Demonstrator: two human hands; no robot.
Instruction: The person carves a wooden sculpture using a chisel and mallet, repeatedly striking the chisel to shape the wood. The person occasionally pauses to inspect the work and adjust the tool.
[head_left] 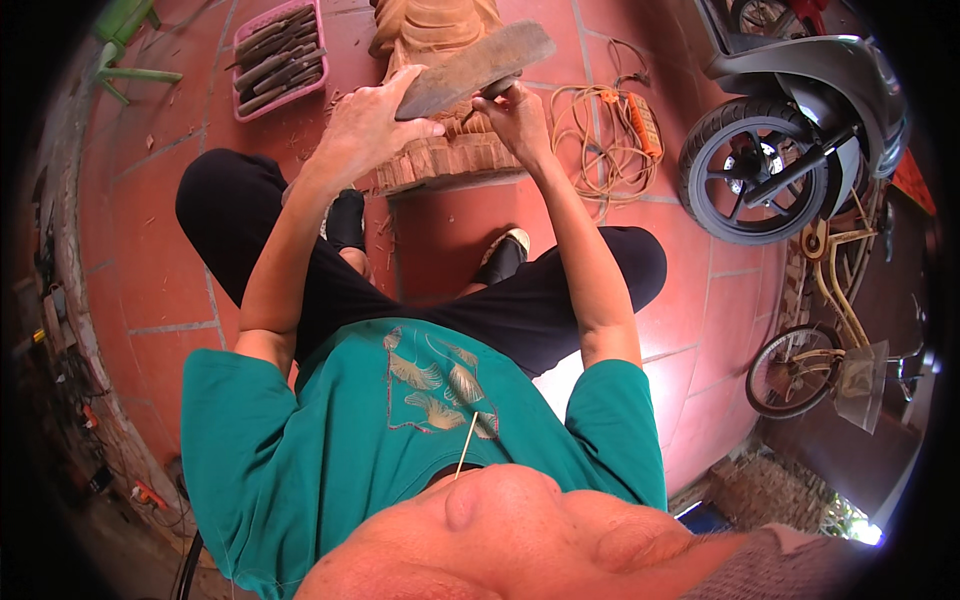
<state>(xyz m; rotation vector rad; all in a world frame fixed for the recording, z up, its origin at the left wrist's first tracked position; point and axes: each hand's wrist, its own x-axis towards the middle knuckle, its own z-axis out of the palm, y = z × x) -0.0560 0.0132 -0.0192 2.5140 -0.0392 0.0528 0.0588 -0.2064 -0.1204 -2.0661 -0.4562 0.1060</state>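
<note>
I see the left hand [362, 128], fingers gripping a flat grey slab [478, 72] at twelve o'clock. The right hand [522, 124] pinches a small dark thing [499, 86] beside it. Carved wood [436, 24] sits below.

The slab [475, 70] I'm holding is looking matt and worn, whether stone or metal I'm not managing to tell. The carving [455, 162] is showing bare, rough-grooved wood. The basket [283, 104] is looking plastic, my shirt [350, 450] is hanging in matt cloth, and the motorbike [800, 68] is gleaming smooth.
</note>
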